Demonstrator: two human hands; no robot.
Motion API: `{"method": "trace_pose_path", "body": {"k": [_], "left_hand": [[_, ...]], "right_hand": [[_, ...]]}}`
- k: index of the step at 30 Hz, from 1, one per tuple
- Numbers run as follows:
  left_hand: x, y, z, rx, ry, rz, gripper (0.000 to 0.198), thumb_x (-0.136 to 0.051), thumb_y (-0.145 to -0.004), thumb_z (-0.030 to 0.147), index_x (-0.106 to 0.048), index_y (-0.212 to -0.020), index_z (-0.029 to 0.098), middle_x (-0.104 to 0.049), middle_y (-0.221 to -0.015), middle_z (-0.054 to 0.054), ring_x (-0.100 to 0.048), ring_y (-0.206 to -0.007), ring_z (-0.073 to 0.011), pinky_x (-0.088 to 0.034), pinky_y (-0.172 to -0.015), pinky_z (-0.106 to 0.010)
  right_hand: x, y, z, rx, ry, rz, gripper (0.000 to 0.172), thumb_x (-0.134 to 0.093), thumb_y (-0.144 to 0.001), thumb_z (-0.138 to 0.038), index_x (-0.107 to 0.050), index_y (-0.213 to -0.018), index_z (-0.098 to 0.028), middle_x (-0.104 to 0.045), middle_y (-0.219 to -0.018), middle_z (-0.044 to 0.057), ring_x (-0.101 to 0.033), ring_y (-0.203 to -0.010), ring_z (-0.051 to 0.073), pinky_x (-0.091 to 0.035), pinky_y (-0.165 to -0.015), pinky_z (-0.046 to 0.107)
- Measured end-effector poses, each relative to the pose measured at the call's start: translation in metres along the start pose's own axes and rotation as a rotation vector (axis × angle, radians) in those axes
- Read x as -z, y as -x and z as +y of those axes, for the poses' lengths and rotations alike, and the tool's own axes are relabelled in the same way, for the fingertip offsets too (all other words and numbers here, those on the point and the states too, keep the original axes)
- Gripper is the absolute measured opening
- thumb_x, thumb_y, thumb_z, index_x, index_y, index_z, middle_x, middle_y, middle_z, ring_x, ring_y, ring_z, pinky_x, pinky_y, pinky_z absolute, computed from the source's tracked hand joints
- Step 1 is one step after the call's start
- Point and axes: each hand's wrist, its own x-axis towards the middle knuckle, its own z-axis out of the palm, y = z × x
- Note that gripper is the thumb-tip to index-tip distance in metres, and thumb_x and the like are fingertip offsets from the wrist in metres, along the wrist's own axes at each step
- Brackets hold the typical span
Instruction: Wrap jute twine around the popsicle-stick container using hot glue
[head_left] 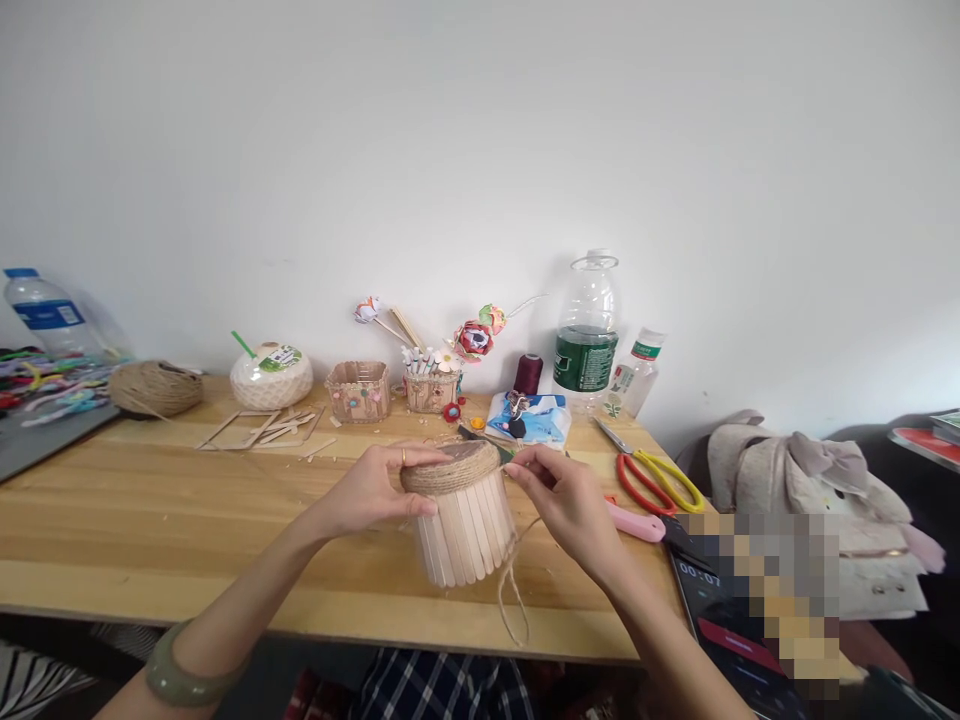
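A round pot covered in upright craft sticks (465, 538) is tilted over the front of the table, its rim end toward the wall. Rows of jute twine (459, 474) wrap around its upper part. My left hand (375, 492) grips the pot from the left, thumb on the sticks and fingers over the rim. At the right side of the rim, my right hand (566, 500) pinches the twine between thumb and forefinger. A loose twine tail (512, 608) loops down below this hand, beside the sticks.
Scissors (649, 475), a pink-handled tool (636, 522) and a phone (731, 630) lie to the right. Behind are a tissue pack (544, 418), thread spool (528, 374), bottles (586, 345) and small stick boxes (358, 392). Loose sticks (281, 430), a coconut (271, 380) and a twine ball (156, 388) sit left.
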Motion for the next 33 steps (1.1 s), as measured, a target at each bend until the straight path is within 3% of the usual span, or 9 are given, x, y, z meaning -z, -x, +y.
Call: {"method": "trace_pose_path", "body": {"k": [19, 24, 29, 33], "left_hand": [[0.009, 0.005, -0.016, 0.010, 0.074, -0.009, 0.051, -0.079, -0.062, 0.034, -0.068, -0.110, 0.020, -0.063, -0.123, -0.010, -0.049, -0.121, -0.0320, -0.032, -0.106, -0.043], [0.009, 0.003, -0.020, -0.005, 0.097, -0.005, 0.052, -0.079, -0.063, 0.034, -0.067, -0.111, 0.019, -0.062, -0.124, -0.011, -0.051, -0.119, -0.0319, -0.035, -0.104, -0.043], [0.011, 0.001, -0.026, 0.035, 0.207, -0.005, 0.052, -0.081, -0.060, 0.030, -0.069, -0.108, 0.018, -0.064, -0.121, -0.010, -0.051, -0.120, -0.0328, -0.032, -0.106, -0.045], [0.015, -0.001, -0.032, 0.054, 0.299, -0.020, 0.054, -0.082, -0.058, 0.029, -0.068, -0.109, 0.017, -0.063, -0.123, -0.010, -0.050, -0.120, -0.0322, -0.031, -0.106, -0.046]], "right_hand": [[-0.007, -0.008, -0.002, -0.099, -0.151, -0.107, 0.018, -0.049, -0.085, -0.031, -0.057, -0.074, -0.018, -0.048, -0.061, -0.003, -0.043, -0.058, 0.012, -0.032, -0.055, 0.023], [-0.009, -0.013, -0.001, -0.103, -0.175, -0.123, 0.016, -0.052, -0.083, -0.030, -0.060, -0.087, -0.017, -0.034, -0.052, -0.008, -0.034, -0.050, 0.010, -0.025, -0.050, 0.023], [-0.011, -0.020, 0.001, -0.084, -0.254, -0.184, 0.028, -0.053, -0.083, -0.030, -0.061, -0.105, -0.016, -0.029, -0.053, -0.009, -0.032, -0.049, 0.010, -0.027, -0.049, 0.022], [-0.012, -0.025, 0.004, -0.093, -0.341, -0.253, 0.037, -0.054, -0.083, -0.032, -0.059, -0.118, -0.019, -0.041, -0.054, -0.007, -0.043, -0.052, 0.012, -0.038, -0.054, 0.024]]}}
